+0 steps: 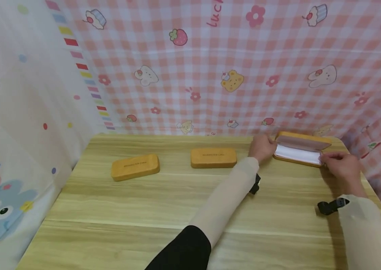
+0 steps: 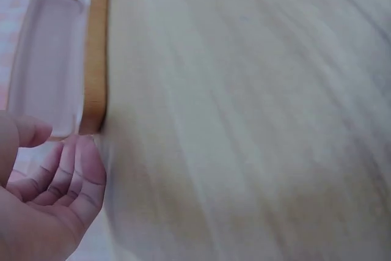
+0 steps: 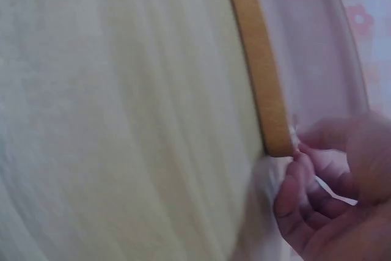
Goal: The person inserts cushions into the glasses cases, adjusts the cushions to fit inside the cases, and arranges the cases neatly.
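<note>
An orange-tan glasses case [image 1: 296,162] lies with its lid raised at the table's back right. A grey-pink lining [image 3: 311,41] covers the inside of the lid, and a white layer [image 1: 296,153] lies in the base. At the case's left end, my left hand [image 1: 262,147] holds the edge, its thumb [image 2: 33,131] by the lid corner and its other fingers bent at the base end. My right hand [image 1: 344,167] pinches the opposite end between thumb and fingers; what lies right between those fingertips is too small to make out.
Two more orange-tan cases, both closed, lie along the back of the wooden table [image 1: 136,217]: one case [image 1: 214,158] in the middle, another case [image 1: 135,167] at the left, slightly turned. A pink checked cloth [image 1: 190,67] hangs right behind the table's back edge.
</note>
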`<state>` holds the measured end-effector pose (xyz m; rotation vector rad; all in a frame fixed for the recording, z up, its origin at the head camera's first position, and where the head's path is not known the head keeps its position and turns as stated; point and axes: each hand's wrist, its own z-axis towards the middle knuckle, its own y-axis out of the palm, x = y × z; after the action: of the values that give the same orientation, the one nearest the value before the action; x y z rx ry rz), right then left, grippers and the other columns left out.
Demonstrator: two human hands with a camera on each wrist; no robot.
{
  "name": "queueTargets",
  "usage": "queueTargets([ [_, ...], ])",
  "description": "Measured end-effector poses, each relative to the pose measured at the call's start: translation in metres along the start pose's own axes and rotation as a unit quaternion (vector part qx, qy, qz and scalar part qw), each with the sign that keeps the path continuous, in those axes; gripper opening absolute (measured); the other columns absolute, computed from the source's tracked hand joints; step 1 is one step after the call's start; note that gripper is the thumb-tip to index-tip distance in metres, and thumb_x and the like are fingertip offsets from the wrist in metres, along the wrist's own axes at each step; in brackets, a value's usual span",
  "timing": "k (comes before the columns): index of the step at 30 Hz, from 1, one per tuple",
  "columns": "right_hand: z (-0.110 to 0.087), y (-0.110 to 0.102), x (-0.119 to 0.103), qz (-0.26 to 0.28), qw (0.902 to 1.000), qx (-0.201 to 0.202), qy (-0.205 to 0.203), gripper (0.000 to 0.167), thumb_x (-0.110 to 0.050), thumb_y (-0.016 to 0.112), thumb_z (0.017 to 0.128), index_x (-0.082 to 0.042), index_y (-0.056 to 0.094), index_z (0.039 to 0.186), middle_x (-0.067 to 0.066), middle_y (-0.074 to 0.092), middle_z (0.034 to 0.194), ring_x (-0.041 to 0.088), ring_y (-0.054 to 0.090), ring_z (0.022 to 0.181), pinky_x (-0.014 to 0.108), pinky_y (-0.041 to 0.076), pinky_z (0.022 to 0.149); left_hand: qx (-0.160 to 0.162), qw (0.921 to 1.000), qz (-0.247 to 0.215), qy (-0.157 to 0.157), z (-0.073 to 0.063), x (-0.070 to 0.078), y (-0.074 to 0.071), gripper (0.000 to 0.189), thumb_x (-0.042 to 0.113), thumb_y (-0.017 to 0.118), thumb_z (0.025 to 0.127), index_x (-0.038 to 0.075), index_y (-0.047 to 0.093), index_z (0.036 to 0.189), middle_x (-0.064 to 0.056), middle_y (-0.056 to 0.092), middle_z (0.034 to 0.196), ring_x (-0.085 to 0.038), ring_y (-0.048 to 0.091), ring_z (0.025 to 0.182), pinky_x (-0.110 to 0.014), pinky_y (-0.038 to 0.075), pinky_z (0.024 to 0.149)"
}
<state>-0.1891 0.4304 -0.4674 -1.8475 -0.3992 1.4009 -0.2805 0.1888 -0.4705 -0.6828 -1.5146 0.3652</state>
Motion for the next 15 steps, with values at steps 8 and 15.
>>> queueTargets([
  [8, -0.001, -0.021, -0.008, 0.081, 0.9878, -0.133, -0.003, 0.085, -0.049, 0.058, 0.101, 0.013, 0.030, 0.152, -0.032, 0.057, 0.076, -0.005, 0.066, 0.071, 0.022, 0.059, 0.068, -0.029, 0.9939, -0.102, -0.028, -0.012, 0.011, -0.021, 0.037, 0.039, 0.075, 0.093, 0.010, 0.071, 0.116, 0.002, 0.071, 0.120, -0.009, 0.065, 0.097, -0.024, 0.055, 0.078],
  [15, -0.002, -0.034, -0.016, 0.073, 0.9717, -0.224, -0.016, 0.096, -0.055, 0.050, 0.104, 0.008, 0.004, 0.161, 0.012, 0.057, 0.136, -0.016, 0.059, 0.087, 0.019, 0.058, 0.081, -0.079, 0.9841, -0.152, -0.048, -0.018, 0.014, -0.032, 0.059, 0.049, 0.075, 0.090, 0.018, 0.062, 0.138, 0.003, 0.064, 0.137, -0.017, 0.065, 0.111, -0.036, 0.058, 0.087],
])
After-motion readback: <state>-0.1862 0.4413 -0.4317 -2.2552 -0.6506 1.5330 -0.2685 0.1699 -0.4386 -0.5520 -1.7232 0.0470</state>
